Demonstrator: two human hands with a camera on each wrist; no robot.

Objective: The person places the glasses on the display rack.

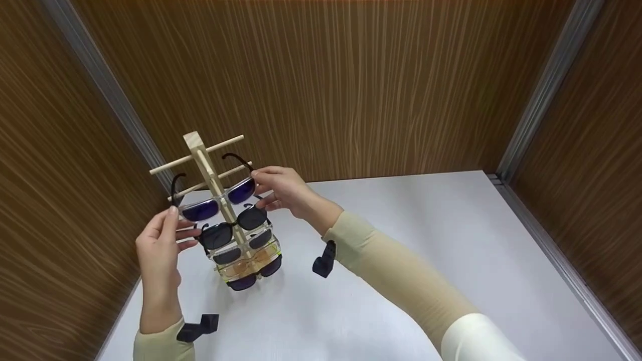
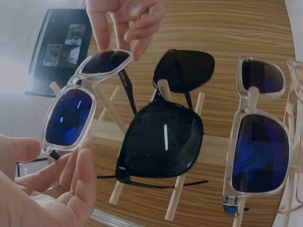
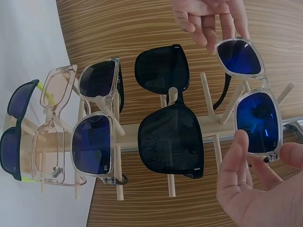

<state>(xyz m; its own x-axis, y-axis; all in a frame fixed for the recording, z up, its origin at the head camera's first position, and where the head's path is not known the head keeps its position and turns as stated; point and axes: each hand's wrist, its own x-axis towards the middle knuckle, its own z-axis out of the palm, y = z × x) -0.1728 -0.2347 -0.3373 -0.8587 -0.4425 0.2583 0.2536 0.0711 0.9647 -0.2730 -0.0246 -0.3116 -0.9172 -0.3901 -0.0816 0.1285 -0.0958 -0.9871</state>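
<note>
Both hands hold a pair of clear-framed sunglasses [image 1: 200,209] with blue lenses and dark temples, by its two ends. My left hand [image 1: 159,240] pinches one end between thumb and fingers; my right hand [image 1: 286,190] pinches the other. The temples are unfolded and point toward a wooden display stand [image 1: 193,140]. In both wrist views the pair is in front of the stand's upper pegs; whether it touches them I cannot tell. Just below sits a black-framed pair of sunglasses [image 3: 171,135] on the stand, close to the fingers of both hands.
Lower on the stand hang a clear-framed dark pair [image 3: 92,144], a pale pink-tinted pair [image 3: 49,153] and a dark pair [image 3: 12,149] at the bottom. The stand is on a white table [image 1: 401,240] with wood-grain panels [image 1: 351,90] behind and at the sides.
</note>
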